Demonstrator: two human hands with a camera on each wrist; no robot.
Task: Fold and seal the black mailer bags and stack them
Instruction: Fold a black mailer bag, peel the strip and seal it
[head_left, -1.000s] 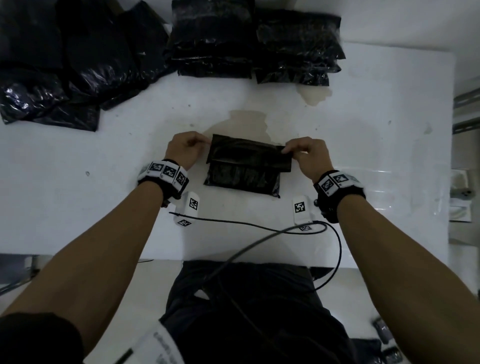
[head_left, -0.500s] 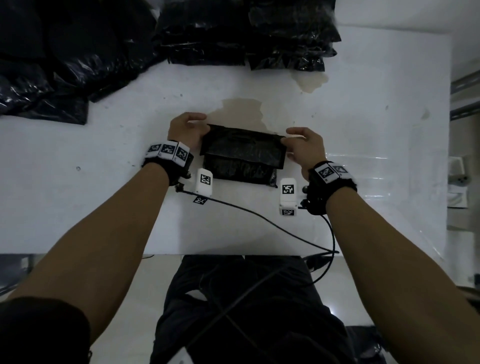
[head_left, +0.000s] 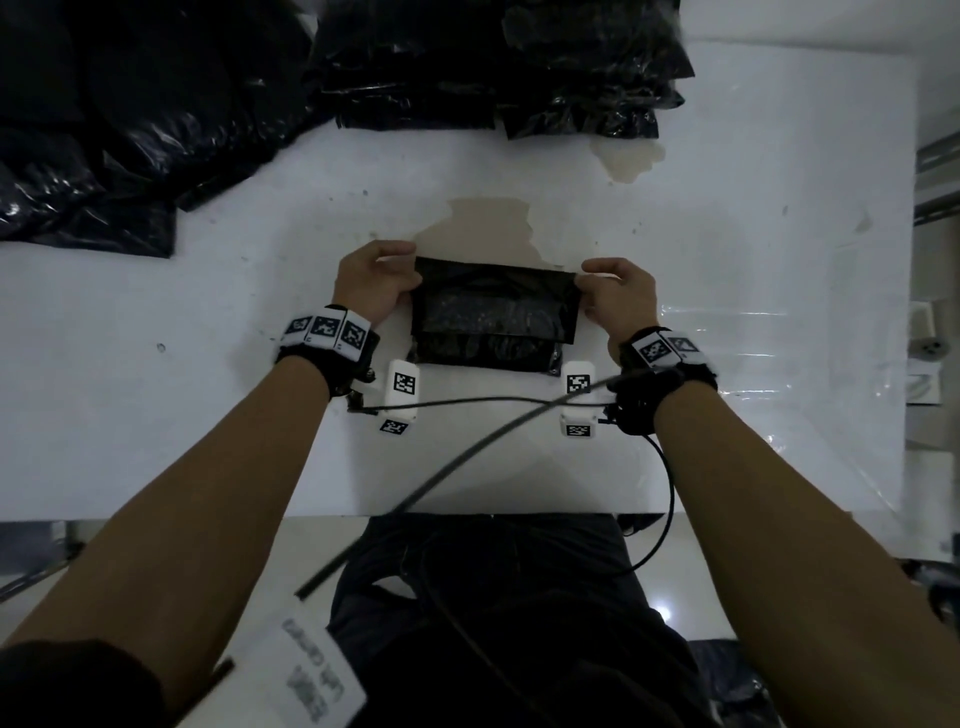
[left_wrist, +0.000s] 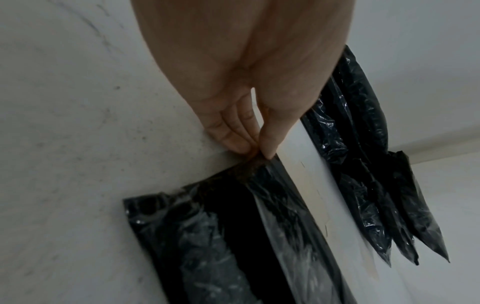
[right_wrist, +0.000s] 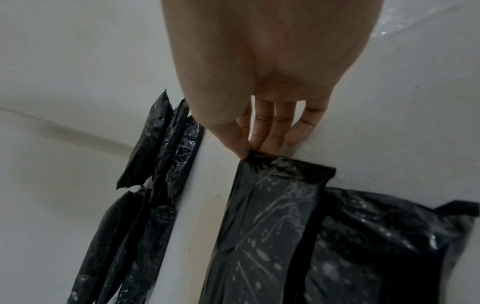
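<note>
A black mailer bag (head_left: 491, 317) lies on the white table (head_left: 727, 260) in front of me, its flap folded toward me over the body. My left hand (head_left: 376, 283) pinches the flap's left corner between thumb and fingers; the left wrist view shows the pinch on the bag (left_wrist: 259, 205) by the left hand (left_wrist: 255, 152). My right hand (head_left: 615, 296) pinches the right corner, as the right wrist view shows on the bag (right_wrist: 272, 216) under the right hand (right_wrist: 248, 153). Stacks of sealed black bags (head_left: 498, 67) stand at the table's far edge.
A loose heap of black bags (head_left: 114, 119) covers the far left of the table. A brown patch of peeled surface (head_left: 488, 228) lies just beyond the bag. Cables (head_left: 493, 441) run from my wrists across the near table edge. Clear plastic film (head_left: 779, 343) lies at the right.
Both hands carried the flap's corners from the near side of the bag outward to its far edge, pulling the flap flat and taut. The bag now looks wider and smoother.
</note>
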